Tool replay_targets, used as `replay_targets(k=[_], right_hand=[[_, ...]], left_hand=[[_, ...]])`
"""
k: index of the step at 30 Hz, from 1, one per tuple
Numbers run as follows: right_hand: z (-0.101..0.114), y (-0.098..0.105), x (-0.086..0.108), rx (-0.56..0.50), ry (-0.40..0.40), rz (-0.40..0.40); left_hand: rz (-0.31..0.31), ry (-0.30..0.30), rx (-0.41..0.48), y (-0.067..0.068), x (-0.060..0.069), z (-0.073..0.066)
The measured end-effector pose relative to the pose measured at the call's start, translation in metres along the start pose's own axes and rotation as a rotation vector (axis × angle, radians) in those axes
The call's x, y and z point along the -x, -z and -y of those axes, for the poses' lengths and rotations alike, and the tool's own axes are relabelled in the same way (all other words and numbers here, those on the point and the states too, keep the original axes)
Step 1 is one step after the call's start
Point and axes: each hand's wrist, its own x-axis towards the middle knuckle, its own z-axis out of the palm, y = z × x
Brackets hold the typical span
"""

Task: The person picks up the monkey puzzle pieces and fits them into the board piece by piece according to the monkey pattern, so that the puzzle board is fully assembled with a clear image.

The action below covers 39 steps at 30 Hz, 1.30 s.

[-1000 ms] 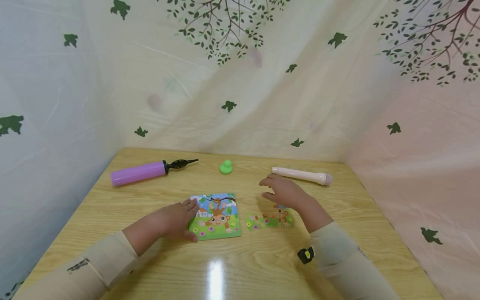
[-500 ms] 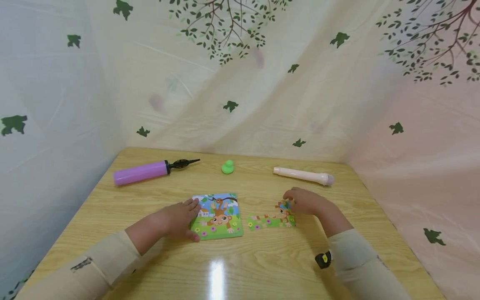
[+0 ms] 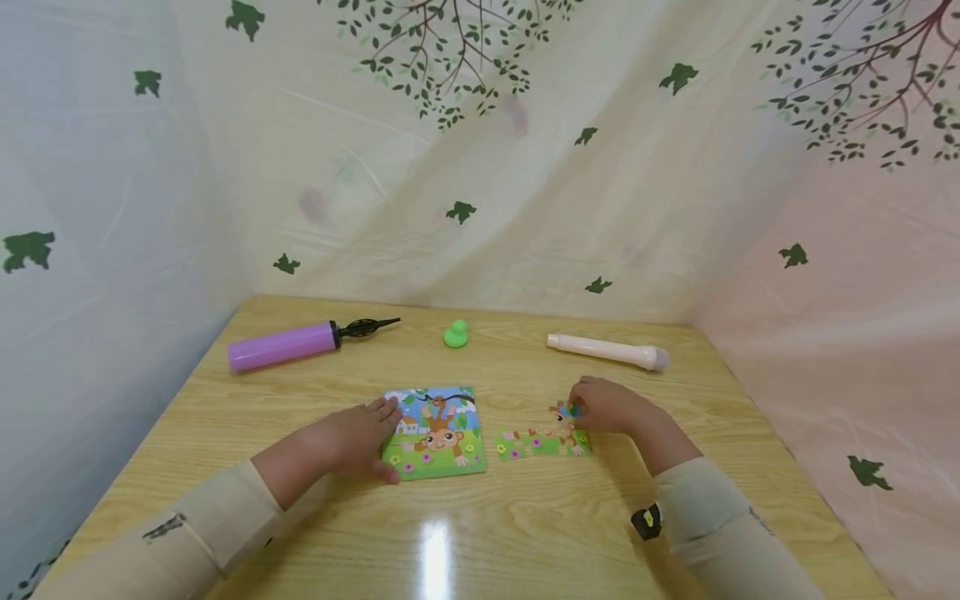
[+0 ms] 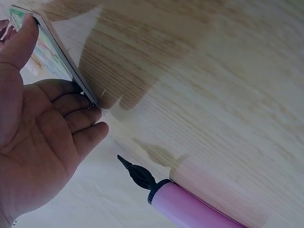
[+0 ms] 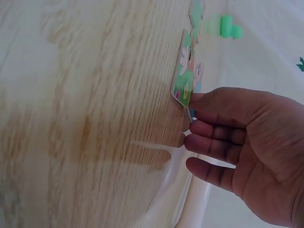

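A square picture puzzle board with a monkey scene lies at the table's middle. My left hand rests over its left side, fingers at the upper left and thumb near the lower left corner. In the left wrist view the thumb lies on the board and fingers touch its edge. To the board's right, several joined jigsaw puzzle pieces form a low strip that rises at its right end. My right hand pinches a puzzle piece at that end, partly hidden by the fingers.
Along the back of the wooden table lie a purple balloon pump, a small green duck and a pale pink toy microphone. Hanging cloth with leaf prints surrounds the table behind and at the sides.
From above the strip, my right hand has moved right and down to its right end, its fingers closing on a puzzle piece there. My left hand has stayed on the board.
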Motion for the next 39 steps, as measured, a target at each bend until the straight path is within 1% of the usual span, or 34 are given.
replay_targets(k=[6,10,12,15,24,29,32,36,39], right_hand=[[0.003,0.001,-0.003,0.048,-0.006,-0.025],[0.008,0.006,-0.006,0.031,0.003,-0.066],[0.014,0.009,-0.008,0.022,0.029,-0.082],[0.028,0.014,-0.012,0.011,0.07,-0.091],[0.08,0.018,-0.031,0.016,0.144,-0.086],[0.111,0.014,-0.042,0.071,0.177,-0.057],[0.124,0.01,-0.048,0.118,0.199,-0.033],[0.138,0.004,-0.055,0.18,0.238,-0.02],[0.144,0.0,-0.058,0.199,0.262,-0.022]], left_hand=[[-0.006,0.007,-0.01,-0.002,-0.002,0.001],[-0.006,0.012,-0.009,-0.003,-0.003,0.002],[-0.006,0.009,-0.007,-0.003,-0.003,0.003],[-0.005,0.011,-0.001,-0.003,-0.003,0.003],[-0.008,0.007,0.006,-0.003,-0.003,0.003],[-0.007,0.007,0.007,-0.003,-0.001,0.003],[-0.008,0.005,0.012,-0.002,0.0,0.003],[-0.007,0.004,0.015,-0.001,0.0,0.002],[-0.008,0.003,0.014,-0.002,0.0,0.002]])
